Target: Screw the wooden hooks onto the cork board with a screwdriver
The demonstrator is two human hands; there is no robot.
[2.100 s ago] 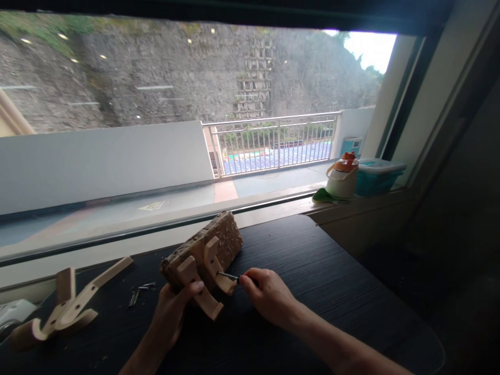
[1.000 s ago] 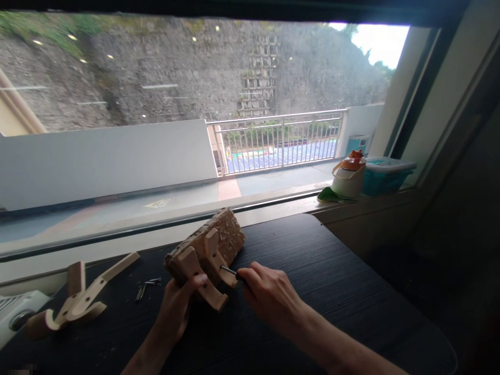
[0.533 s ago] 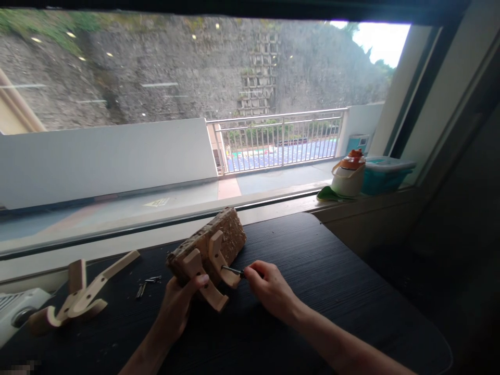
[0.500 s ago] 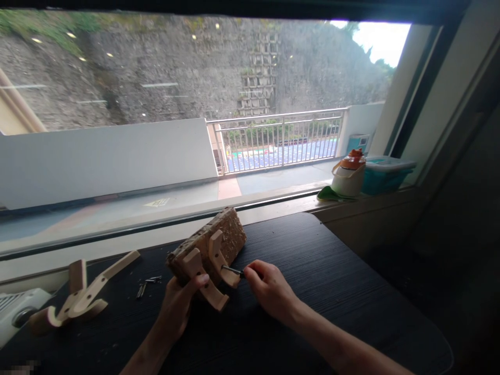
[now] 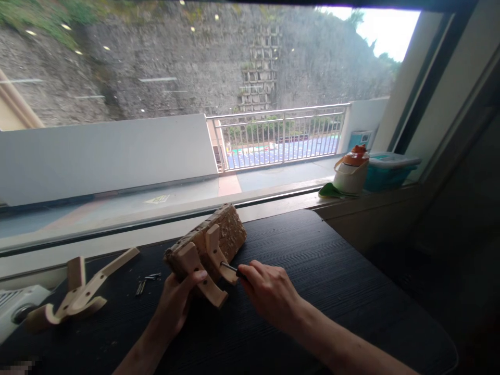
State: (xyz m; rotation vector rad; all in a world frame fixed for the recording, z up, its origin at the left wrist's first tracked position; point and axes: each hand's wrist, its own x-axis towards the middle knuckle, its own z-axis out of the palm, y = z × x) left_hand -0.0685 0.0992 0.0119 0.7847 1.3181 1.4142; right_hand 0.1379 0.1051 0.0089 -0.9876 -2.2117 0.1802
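Observation:
A rough-faced wooden block point(image 5: 233, 229) is tilted up over the dark table, with two pale curved wooden hooks against its front. My left hand point(image 5: 176, 302) grips the block's lower left end, its thumb pressing on the near wooden hook point(image 5: 189, 258) beside the holes; its other fingers are mostly hidden behind. My right hand point(image 5: 270, 289) is closed around the dark handle of a screwdriver point(image 5: 229, 267). The screwdriver's shaft points left into the lower part of the far wooden hook point(image 5: 213, 240); any screw head there is too small to make out.
Several loose screws point(image 5: 146, 281) lie on the dark table point(image 5: 332, 276) left of the block. Beyond them are more wooden hooks point(image 5: 88, 291) and a white device point(image 5: 23, 307). A bottle point(image 5: 349, 174), a green leaf-shaped item point(image 5: 331, 191) and a teal box point(image 5: 390, 172) stand along the windowsill.
My right hand has rolled around the screwdriver handle, showing more of its back, and shifted slightly left. The screwdriver's tip stays at the far hook. The whole view has shifted slightly.

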